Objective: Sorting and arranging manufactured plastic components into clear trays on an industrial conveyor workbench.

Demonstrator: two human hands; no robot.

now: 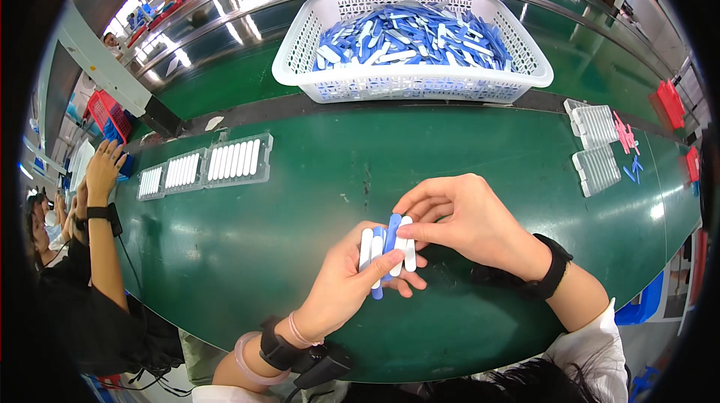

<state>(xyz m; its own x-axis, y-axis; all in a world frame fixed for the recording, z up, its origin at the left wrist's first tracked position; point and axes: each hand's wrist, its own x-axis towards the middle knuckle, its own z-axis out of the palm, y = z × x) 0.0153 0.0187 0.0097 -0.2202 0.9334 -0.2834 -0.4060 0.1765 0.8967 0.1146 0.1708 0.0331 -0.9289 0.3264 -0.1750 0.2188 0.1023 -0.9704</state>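
Observation:
My left hand (337, 275) is closed around a small fan of flat, round-ended strips that look like nail files, its thumb pressed across them. Some are white strips (365, 248), others are blue strips (391, 235), all standing roughly upright side by side. My right hand (480, 219) reaches in from the right, with thumb and fingers pinching the top of a white strip (409, 253) at the right end of the fan. Both hands are just above the green table (315, 148). My left fingers are partly hidden behind the strips.
A white plastic basket (412, 74) heaped with blue and white strips stands at the back. Clear trays (262, 175) with rows of white strips lie at left. Further clear trays (598, 170) and pink pieces (624, 133) lie at right. A co-worker's arm (105, 245) rests at far left.

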